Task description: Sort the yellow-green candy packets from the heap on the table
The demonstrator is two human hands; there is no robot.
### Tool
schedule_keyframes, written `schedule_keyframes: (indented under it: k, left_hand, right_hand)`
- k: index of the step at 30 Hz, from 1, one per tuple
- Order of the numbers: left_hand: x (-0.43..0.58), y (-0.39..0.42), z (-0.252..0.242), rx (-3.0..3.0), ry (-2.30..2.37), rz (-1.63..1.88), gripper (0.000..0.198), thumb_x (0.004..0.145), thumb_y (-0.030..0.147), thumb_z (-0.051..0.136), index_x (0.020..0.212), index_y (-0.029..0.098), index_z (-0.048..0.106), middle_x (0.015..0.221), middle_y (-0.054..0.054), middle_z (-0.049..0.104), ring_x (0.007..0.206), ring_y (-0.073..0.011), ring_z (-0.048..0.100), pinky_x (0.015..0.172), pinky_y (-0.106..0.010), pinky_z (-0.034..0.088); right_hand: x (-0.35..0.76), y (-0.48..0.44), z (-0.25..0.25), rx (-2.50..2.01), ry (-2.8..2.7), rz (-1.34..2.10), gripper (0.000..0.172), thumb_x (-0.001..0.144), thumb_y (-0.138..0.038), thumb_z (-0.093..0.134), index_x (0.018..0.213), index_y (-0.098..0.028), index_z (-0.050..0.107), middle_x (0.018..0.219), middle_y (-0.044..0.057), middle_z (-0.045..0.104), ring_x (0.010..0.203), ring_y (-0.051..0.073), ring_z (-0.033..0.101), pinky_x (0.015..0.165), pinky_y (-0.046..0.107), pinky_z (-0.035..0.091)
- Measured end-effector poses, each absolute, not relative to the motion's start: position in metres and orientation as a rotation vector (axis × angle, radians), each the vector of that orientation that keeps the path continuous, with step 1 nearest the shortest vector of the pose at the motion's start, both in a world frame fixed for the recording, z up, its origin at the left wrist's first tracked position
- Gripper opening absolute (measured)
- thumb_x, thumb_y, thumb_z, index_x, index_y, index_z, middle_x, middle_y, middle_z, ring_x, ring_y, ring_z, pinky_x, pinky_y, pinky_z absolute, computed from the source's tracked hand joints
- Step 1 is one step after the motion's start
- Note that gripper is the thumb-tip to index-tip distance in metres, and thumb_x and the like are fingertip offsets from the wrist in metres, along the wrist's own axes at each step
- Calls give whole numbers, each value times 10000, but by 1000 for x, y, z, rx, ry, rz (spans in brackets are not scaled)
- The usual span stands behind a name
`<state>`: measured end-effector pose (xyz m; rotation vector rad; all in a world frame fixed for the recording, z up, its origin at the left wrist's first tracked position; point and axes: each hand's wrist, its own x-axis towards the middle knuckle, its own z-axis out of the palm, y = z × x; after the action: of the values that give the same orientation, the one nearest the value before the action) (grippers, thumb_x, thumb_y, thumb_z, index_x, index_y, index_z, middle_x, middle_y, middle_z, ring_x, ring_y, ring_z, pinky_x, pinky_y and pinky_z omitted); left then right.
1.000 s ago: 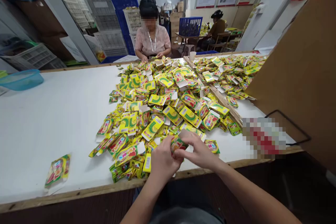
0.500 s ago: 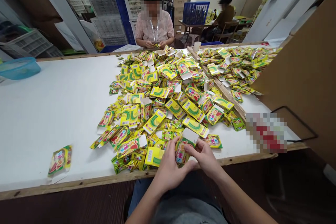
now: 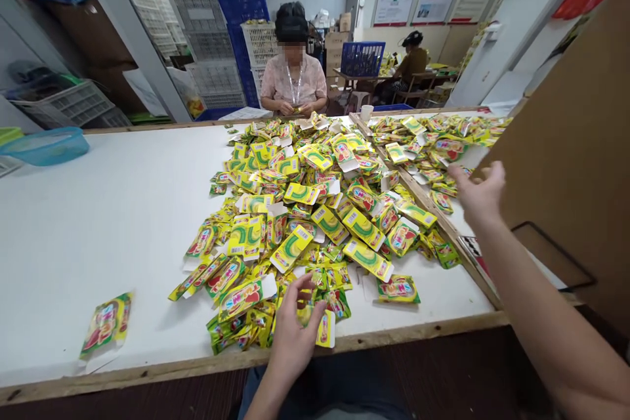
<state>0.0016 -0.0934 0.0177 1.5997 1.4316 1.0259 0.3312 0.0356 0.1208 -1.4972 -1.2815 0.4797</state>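
Note:
A big heap of flat yellow-green packets and small cartons (image 3: 315, 203) covers the middle of the white table (image 3: 113, 223). My left hand (image 3: 294, 331) rests at the near edge of the heap with fingers spread, touching a yellow carton (image 3: 325, 329). My right hand (image 3: 480, 193) is raised and stretched out to the right, fingers apart and nothing in them, above a second heap of packets (image 3: 433, 138) beyond a wooden divider strip (image 3: 423, 200).
One packet (image 3: 105, 323) lies alone at the near left. A blue basin (image 3: 46, 146) sits at the far left edge. A person (image 3: 294, 75) sits across the table handling packets; another sits farther back. A brown cardboard sheet (image 3: 575, 144) stands at the right. Crates are stacked behind.
Both hands held one carton together at the near edge. Now they are apart: the right hand has swung out to the right, holding nothing, and the left hand has dropped onto the heap.

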Motion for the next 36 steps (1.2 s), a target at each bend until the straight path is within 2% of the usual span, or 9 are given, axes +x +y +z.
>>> schedule_keyframes:
  k: [3,6,9,13,17,23,27,31,36]
  left_hand:
    - [0,-68,19,1886,1552,736,208,880,233,403,991,191,574,927,-66,653,847,-182,623,757,-307,478]
    - [10,-29,21,2254,1708,159,284,833,60,401,1022,182,574,961,-81,647,909,-193,615,771,-298,468]
    - [20,5,20,2373,1727,27,337,790,-4,409,1035,161,571,1066,-135,596,1007,-235,570,818,-342,452]
    - [21,25,15,2430,1688,92,318,813,10,367,1010,145,577,1044,-163,595,1023,-263,553,827,-385,444]
    - [10,27,13,2404,1635,230,237,800,27,404,918,122,586,887,-142,639,898,-247,599,786,-365,456]
    - [-10,12,24,2153,1468,650,282,916,288,327,1101,173,508,923,-57,627,831,-157,605,699,-256,478]
    - [-16,-9,33,1658,1180,955,380,840,441,462,1096,161,490,750,3,583,613,-124,548,557,-228,449]
    - [-14,-24,40,1671,1224,957,303,827,408,481,1003,179,572,861,-30,632,656,-132,560,590,-238,439]
    - [-6,-39,36,1863,1339,913,225,830,309,476,988,192,587,881,-43,656,768,-171,592,686,-275,449]
  right_hand:
    - [276,29,86,-1733,-1952,291,323,913,-282,306,1042,-223,597,958,79,673,863,196,618,731,330,477]
    - [200,15,37,-1746,-2329,372,213,780,-95,485,865,-180,660,879,85,698,863,203,620,751,295,440]
    - [158,13,9,-1821,-2448,315,186,687,-35,558,831,-107,652,854,174,678,920,288,584,806,373,379]
    - [152,19,4,-1872,-2477,255,337,671,-46,585,1005,-88,591,977,217,633,954,324,547,831,417,328]
    - [159,21,1,-1810,-2406,279,289,764,-65,478,1032,-106,580,1056,212,594,1018,313,515,859,414,315]
    - [172,24,2,-1680,-2095,489,263,799,-109,387,983,-116,575,1020,169,597,1016,269,497,906,401,331]
    - [171,20,16,-1598,-1811,780,284,827,-202,257,778,-152,532,763,85,588,761,199,557,734,357,453]
    - [161,1,29,-1433,-1658,1160,223,776,-270,314,682,-177,493,605,7,553,588,140,567,575,289,497]
    - [157,-30,34,-1116,-1280,1682,278,731,-437,567,754,-161,585,683,-6,615,653,131,599,642,290,517]
